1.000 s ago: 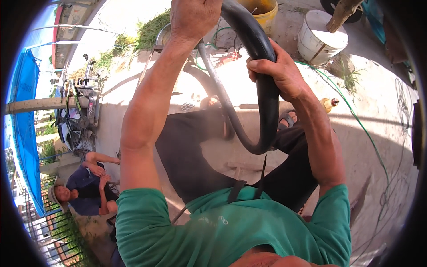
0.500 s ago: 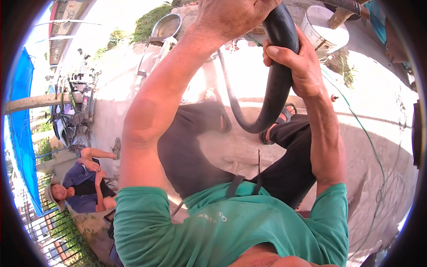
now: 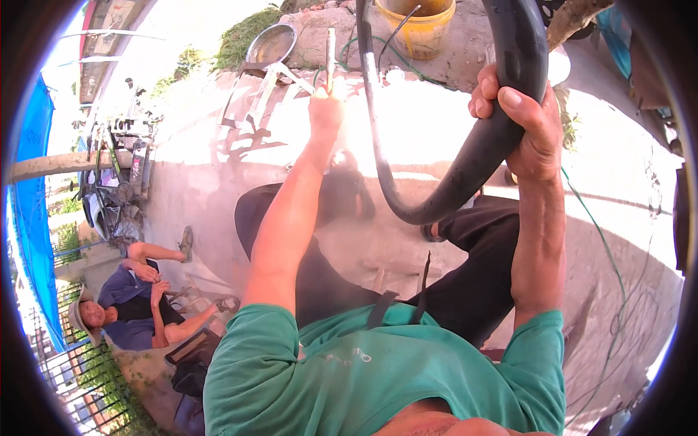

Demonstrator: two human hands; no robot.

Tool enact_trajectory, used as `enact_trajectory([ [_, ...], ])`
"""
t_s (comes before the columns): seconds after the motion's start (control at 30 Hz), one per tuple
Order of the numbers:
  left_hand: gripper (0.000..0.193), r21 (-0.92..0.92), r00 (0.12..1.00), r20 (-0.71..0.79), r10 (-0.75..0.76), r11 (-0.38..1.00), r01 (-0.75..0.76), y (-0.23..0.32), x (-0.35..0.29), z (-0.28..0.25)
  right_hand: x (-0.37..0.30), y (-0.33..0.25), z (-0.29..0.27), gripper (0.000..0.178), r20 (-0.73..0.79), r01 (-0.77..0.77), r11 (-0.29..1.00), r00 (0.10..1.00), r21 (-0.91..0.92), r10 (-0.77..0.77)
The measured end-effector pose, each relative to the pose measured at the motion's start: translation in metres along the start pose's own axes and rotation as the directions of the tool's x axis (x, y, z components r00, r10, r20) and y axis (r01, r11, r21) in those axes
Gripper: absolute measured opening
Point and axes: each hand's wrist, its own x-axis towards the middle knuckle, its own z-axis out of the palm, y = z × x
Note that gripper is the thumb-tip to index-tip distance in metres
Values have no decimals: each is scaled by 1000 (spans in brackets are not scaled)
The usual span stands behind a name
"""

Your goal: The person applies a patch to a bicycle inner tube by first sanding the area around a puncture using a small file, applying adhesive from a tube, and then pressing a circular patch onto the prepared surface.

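Head view: right hand [image 3: 527, 127], fingers wrapped tight around a black tube [image 3: 480, 156] looping down over the lap and back up toward the top edge. Left hand [image 3: 326, 109] stretched out ahead, fingers closed on a thin rod [image 3: 330, 54]. Beyond, a yellow bucket [image 3: 422, 29] and a metal bowl [image 3: 270, 45] on the concrete floor [image 3: 196, 182]. At lower left, a seated person [image 3: 134, 309].
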Motion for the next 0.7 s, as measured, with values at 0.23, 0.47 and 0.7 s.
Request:
enact_trajectory([
  [0.23,41,-273,653,334,-679,594,757,-266,-28,6,-18,-16,-39,76,112,31,888,989,459,-92],
  [0.47,40,-591,735,486,-473,442,675,-199,-13,46,-16,4,-58,63,-280,-282,923,938,-261,207],
  [0.7,31,-728,940,341,-12,629,272,70,-64,31,9,39,-23,48,-389,-412,848,880,-335,274],
])
